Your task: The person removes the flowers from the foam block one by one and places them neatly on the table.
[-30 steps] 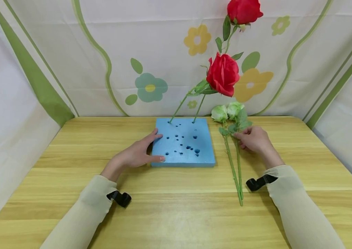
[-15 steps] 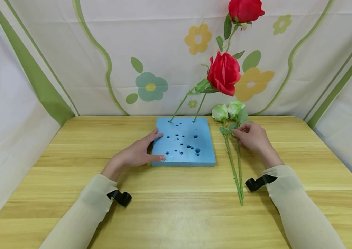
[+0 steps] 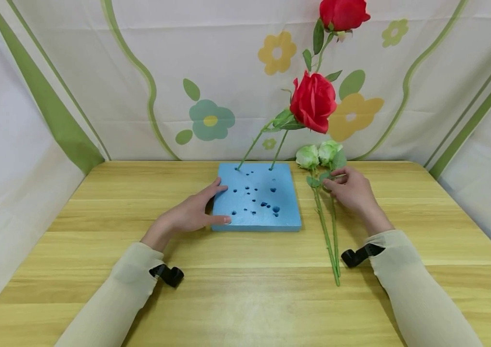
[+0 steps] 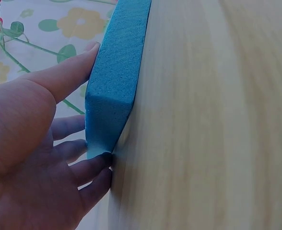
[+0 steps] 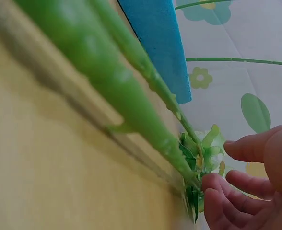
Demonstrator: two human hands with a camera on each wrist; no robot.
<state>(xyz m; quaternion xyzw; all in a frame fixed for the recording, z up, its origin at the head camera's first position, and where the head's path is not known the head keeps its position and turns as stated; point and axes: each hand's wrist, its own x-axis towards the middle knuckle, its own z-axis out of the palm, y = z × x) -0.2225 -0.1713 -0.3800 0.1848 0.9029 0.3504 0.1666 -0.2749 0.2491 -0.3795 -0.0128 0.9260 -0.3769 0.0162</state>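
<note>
A square blue foam block point(image 3: 286, 202) with several holes in its top lies on the table. My left hand point(image 3: 189, 212) rests at its left side, thumb and forefinger over the top, the other fingers along the side face in the left wrist view. Two red roses, a nearer one point(image 3: 313, 102) and a taller one point(image 3: 344, 13), stand leaning right in holes at the block's back. To the right lie two pale green roses, a left one point(image 3: 307, 157) and a right one point(image 3: 330, 152). My right hand point(image 3: 351, 193) is at the right one's leaves, thumb and fingers apart around its upper stem point(image 5: 165, 143).
The wooden table point(image 3: 245, 299) carries everything. Close behind its far edge hangs a white cloth point(image 3: 150, 29) with printed flowers, and more cloth closes in both sides. The green roses' stems run side by side toward the front, crossing near their lower ends.
My right hand has shifted slightly left, its thumb and fingers moving a little at the leaves. The left hand keeps its place on the foam block. The view has tilted slightly.
</note>
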